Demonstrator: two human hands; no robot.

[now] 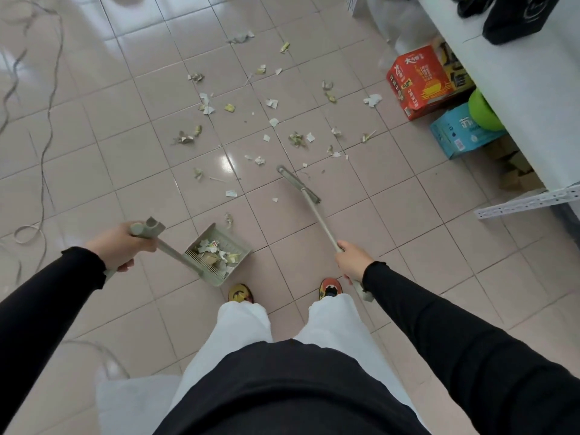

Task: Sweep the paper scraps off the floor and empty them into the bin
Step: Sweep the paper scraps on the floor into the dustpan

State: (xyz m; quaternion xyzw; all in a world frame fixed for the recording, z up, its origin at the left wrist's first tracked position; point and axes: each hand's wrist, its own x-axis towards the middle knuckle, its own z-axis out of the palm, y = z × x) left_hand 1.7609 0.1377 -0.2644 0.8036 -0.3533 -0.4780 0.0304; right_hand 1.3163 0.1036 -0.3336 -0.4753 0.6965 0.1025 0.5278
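Observation:
Several paper scraps (274,122) lie scattered over the pink tiled floor ahead of me. My left hand (120,246) grips the handle of a grey-green dustpan (233,267), which rests on the floor just in front of my left shoe and holds a small heap of scraps. My right hand (353,260) is closed around the long handle of a broom (317,215); its narrow head (298,184) sits on the floor near the closest scraps. No bin is visible.
A red carton (420,81) and a blue carton (461,136) with a green ball (483,113) stand under a white shelf (518,89) on the right. Loose cables (47,120) trail along the left floor. My shoes (241,293) stand behind the dustpan.

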